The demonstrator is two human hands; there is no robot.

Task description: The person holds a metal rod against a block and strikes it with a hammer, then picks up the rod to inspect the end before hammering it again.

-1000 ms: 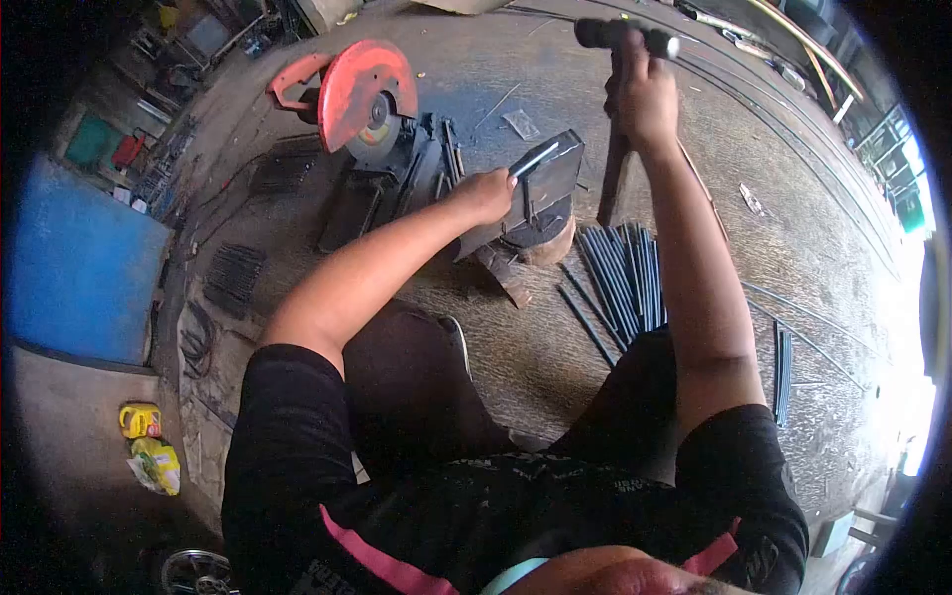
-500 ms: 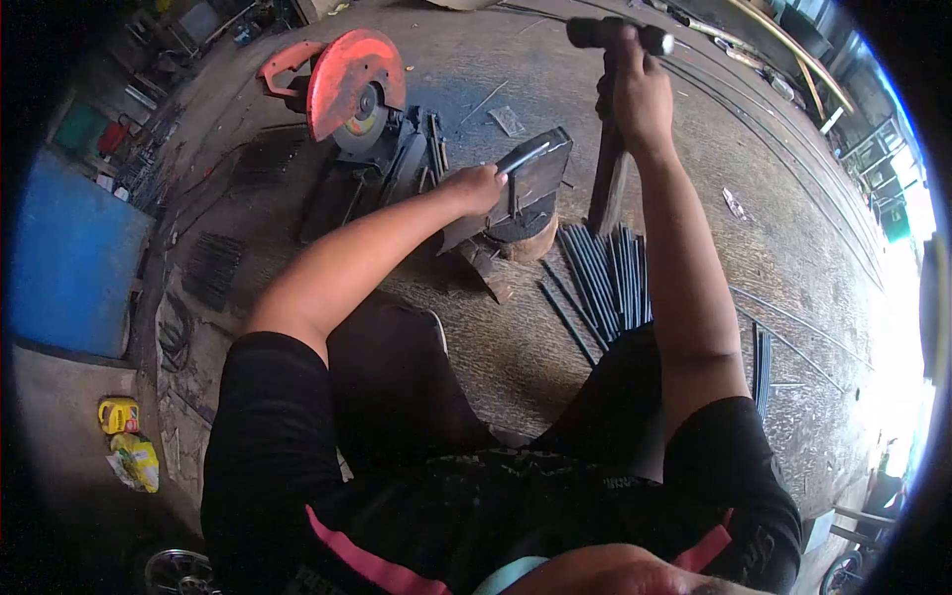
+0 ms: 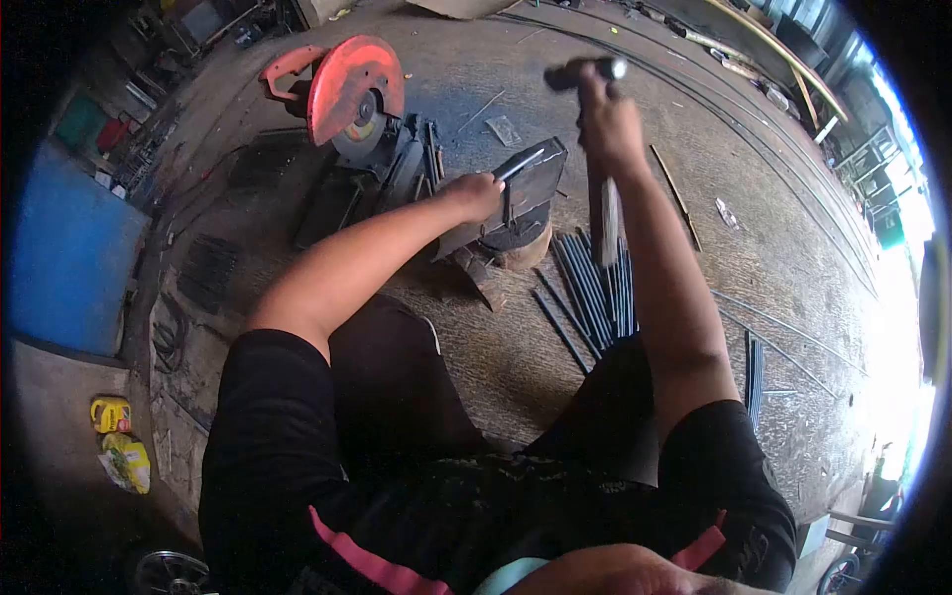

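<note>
My left hand [image 3: 476,196] is closed around a thin metal rod [image 3: 523,165], whose far end lies along the top of a dark steel block [image 3: 538,186]. That block stands on a round wooden stump [image 3: 526,252]. Up and to the right, my right hand [image 3: 613,137] grips a hammer [image 3: 566,76] close below its head, with the wooden handle hanging down past my wrist. The hammer head is raised, apart from the rod. Below the handle, a bundle of dark metal rods [image 3: 583,288] lies on the floor by my right leg.
A red cut-off saw [image 3: 347,89] stands left of the stump. Long metal bars [image 3: 783,337] lie on the floor at right, beside a short stack of dark rods [image 3: 755,382]. A blue panel [image 3: 74,258] and a yellow container [image 3: 110,415] are at far left.
My right hand and the hammer have come down and to the left, closer to the steel block. My left hand stays at nearly the same place with the rod.
</note>
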